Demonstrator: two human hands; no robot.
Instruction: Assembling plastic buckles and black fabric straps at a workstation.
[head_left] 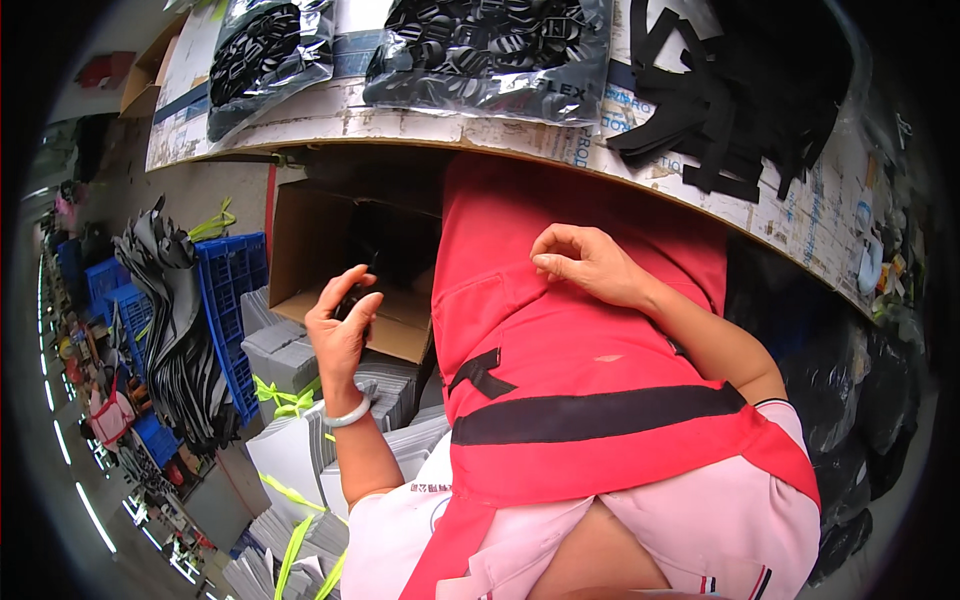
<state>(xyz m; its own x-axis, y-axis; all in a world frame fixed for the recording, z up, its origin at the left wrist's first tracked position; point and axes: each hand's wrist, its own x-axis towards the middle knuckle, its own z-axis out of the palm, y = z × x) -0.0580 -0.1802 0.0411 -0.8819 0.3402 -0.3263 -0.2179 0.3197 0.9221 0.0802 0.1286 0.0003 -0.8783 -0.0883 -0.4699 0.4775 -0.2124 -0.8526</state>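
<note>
Hands: left (345,325) grips a black buckle (352,300), right (585,262) pinches red fabric (520,330).

red fabric (560,330) with a black strap (600,413) across it, centre | small black part (352,300) in left hand (340,330) | white bangle (348,414) on left wrist | pink shirt (740,510), lower right | brown cardboard box (310,250), centre left | blue crates (232,290), left | clear bags of black buckles (490,50), top | black straps (720,110), upper right
</note>
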